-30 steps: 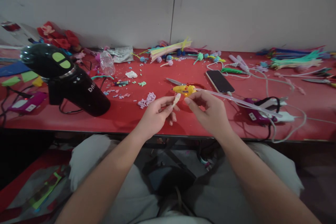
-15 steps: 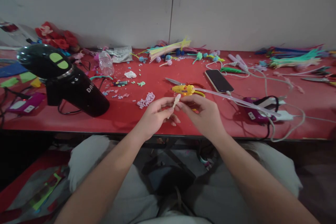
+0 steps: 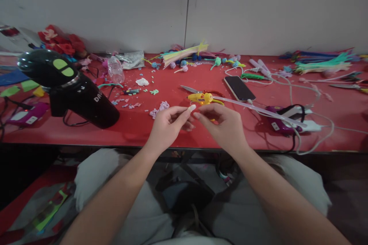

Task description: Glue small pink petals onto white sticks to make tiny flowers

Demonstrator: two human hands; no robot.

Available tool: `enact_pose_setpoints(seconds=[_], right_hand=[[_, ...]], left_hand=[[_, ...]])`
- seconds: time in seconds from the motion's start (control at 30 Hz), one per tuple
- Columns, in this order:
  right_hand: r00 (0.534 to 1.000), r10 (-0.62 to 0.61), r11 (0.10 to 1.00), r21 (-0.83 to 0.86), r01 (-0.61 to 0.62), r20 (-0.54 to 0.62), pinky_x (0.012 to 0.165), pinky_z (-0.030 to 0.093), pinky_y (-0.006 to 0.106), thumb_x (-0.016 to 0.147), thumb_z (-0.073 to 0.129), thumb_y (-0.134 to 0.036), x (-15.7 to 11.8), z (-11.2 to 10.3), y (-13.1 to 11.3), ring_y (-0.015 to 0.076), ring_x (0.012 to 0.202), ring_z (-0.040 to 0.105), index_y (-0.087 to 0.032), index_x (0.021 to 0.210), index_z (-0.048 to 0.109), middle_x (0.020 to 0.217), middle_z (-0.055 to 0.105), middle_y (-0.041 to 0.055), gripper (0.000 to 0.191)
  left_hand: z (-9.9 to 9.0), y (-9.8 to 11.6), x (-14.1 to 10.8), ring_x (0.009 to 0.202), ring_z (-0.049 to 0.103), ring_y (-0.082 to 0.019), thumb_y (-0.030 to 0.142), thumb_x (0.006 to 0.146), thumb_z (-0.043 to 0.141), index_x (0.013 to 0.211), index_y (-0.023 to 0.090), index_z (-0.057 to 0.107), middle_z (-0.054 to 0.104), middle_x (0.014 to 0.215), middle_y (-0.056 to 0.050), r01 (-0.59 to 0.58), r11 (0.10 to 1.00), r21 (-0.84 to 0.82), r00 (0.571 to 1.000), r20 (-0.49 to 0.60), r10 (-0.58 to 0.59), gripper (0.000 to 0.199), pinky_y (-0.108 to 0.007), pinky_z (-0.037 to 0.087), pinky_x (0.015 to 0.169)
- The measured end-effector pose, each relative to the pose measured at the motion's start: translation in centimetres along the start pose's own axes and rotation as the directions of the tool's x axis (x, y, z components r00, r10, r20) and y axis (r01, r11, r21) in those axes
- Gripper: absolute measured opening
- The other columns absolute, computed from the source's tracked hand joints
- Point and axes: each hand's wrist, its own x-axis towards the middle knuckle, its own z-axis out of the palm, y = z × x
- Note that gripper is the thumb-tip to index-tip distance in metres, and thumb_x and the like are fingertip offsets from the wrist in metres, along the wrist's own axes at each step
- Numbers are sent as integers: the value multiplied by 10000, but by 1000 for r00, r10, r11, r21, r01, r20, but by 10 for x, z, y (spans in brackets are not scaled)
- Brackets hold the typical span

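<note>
My left hand (image 3: pixel 166 126) is closed in a pinch on a small pale fuzzy piece (image 3: pixel 192 108), like a bit of pipe cleaner, mostly hidden by the thumb and fingers. Just to its right my right hand (image 3: pixel 224 124) has thumb and forefinger drawn together; anything between them is too small to make out. Beyond the fingertips lies a yellow glue gun (image 3: pixel 200 98) with a long clear glue stick (image 3: pixel 253 108) in its back. Scissors (image 3: pixel 189 89) lie partly under the gun. A heap of short lilac pieces (image 3: pixel 161 109) is beside my left hand.
A tilted black bottle-shaped object (image 3: pixel 86 95) stands at the left. A phone (image 3: pixel 239 88) on a cable lies to the right, near a purple power block (image 3: pixel 277 122). Bundles of pipe cleaners (image 3: pixel 184 54) line the back of the red table (image 3: pixel 129 130).
My left thumb has moved up over the pale piece, covering most of it. The two hands' fingertips have drawn slightly apart.
</note>
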Motion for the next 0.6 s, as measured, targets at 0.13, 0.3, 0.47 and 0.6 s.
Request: enact_pose_setpoints(seconds=[0.13, 0.3, 0.47, 0.6], right_hand=[[994, -106, 988, -115, 101, -41, 659, 618, 304, 896, 743, -288, -1, -2, -9, 163, 681, 717, -223, 890, 756, 822, 782, 26, 66], [959, -279, 931, -260, 258, -47, 663, 612, 302, 914, 709, -227, -2, -1, -11, 164, 669, 705, -249, 898, 763, 798, 772, 22, 61], [938, -342, 901, -301, 314, -47, 658, 607, 291, 927, 692, -216, -2, 0, -6, 159, 653, 695, -243, 901, 762, 777, 764, 23, 79], [947, -321, 903, -312, 295, -34, 665, 613, 298, 944, 679, -246, -2, 1, -4, 163, 662, 700, -250, 908, 764, 795, 771, 27, 93]], left_hand=[[0, -2, -1, 682, 755, -170, 454, 866, 804, 1006, 149, 788, 784, 813, -57, -56, 998, 31, 997, -44, 57, 336, -301, 670, 698], [2, -6, -3, 690, 764, -170, 471, 873, 795, 1016, 137, 767, 790, 849, -66, -76, 997, 14, 997, -18, 77, 364, -301, 677, 715], [3, -7, -4, 694, 771, -174, 463, 882, 785, 1010, 130, 753, 802, 894, -82, -88, 996, 21, 996, 4, 88, 359, -311, 683, 748], [4, -5, -5, 716, 781, -182, 461, 890, 777, 1013, 134, 754, 806, 915, -86, -77, 997, 23, 997, 10, 77, 350, -319, 685, 771]])
